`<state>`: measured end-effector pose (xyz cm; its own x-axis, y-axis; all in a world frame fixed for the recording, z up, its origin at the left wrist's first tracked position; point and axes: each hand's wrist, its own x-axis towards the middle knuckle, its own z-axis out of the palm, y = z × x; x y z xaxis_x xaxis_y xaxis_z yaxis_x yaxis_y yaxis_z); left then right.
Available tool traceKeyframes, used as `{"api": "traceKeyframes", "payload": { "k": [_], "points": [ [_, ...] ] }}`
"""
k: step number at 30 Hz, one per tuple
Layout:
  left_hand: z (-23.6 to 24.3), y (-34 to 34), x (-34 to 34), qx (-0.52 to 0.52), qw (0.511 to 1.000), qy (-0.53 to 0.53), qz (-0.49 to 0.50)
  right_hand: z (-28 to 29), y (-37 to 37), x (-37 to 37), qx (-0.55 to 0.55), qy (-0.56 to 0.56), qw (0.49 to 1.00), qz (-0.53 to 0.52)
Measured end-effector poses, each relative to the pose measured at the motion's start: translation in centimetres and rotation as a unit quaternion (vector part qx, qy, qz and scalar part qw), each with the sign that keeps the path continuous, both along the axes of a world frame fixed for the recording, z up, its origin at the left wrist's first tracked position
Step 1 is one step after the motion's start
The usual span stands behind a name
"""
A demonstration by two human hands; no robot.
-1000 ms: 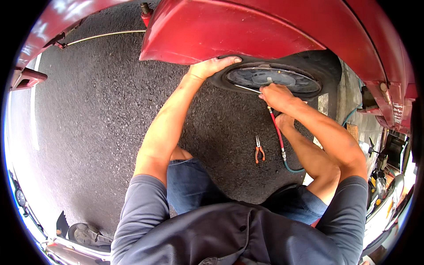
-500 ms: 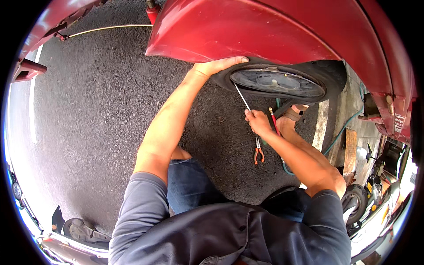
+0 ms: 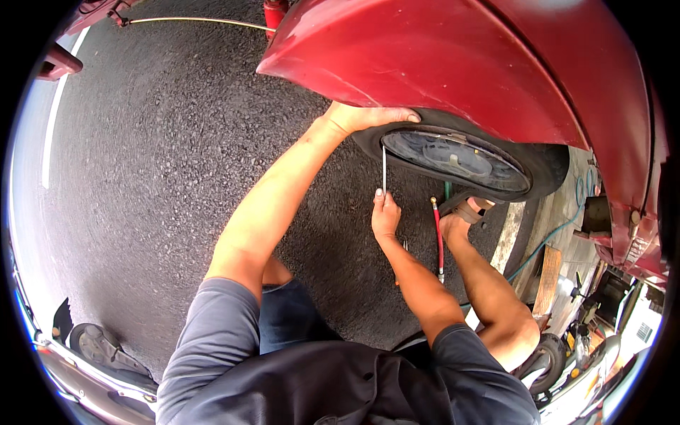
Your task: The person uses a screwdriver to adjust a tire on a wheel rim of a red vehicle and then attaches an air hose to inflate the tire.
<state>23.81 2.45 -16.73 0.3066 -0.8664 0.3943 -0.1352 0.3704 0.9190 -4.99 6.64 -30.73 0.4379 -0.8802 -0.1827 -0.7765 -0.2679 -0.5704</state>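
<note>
Under the red fender, a black tire (image 3: 545, 172) with a dark metal rim (image 3: 510, 170) faces me. My left hand (image 3: 354, 119) grips the tire's upper left part, thumb along the top and fingers hidden behind it. My right hand (image 3: 386, 212) is closed on a thin metal rod (image 3: 384, 170), held upright with its far end at the rim's left edge. A red hose (image 3: 439, 248) with a brass fitting lies right of that hand, beside my bare leg. Orange-handled pliers (image 3: 397, 282) are mostly hidden behind my right forearm.
The red car body (image 3: 439, 57) overhangs the top of the view; a red jack (image 3: 275, 14) stands at the top. A wooden board (image 3: 547, 280), a teal hose (image 3: 549, 237) and a loose wheel (image 3: 549, 361) lie among clutter at the right. Dark asphalt (image 3: 163, 163) spans the left.
My right hand has moved left, swinging the rod from slanted to upright, its forearm now over the pliers. My left hand stays on the tire. The view has shifted slightly.
</note>
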Motion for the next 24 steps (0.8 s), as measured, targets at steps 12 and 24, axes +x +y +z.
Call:
{"api": "traceKeyframes", "payload": {
  "k": [12, 24],
  "points": [
    [-5.3, 4.4, -3.4, 0.07, 0.965, 0.193, 0.161, -1.9, -0.2, 0.9, -0.009, -0.031, 0.999, -0.002],
    [-6.0, 3.4, -4.0, 0.039, 0.955, 0.265, 0.128, -1.2, -1.4, -1.0, -0.038, -0.013, 0.998, 0.043]
  ]
}}
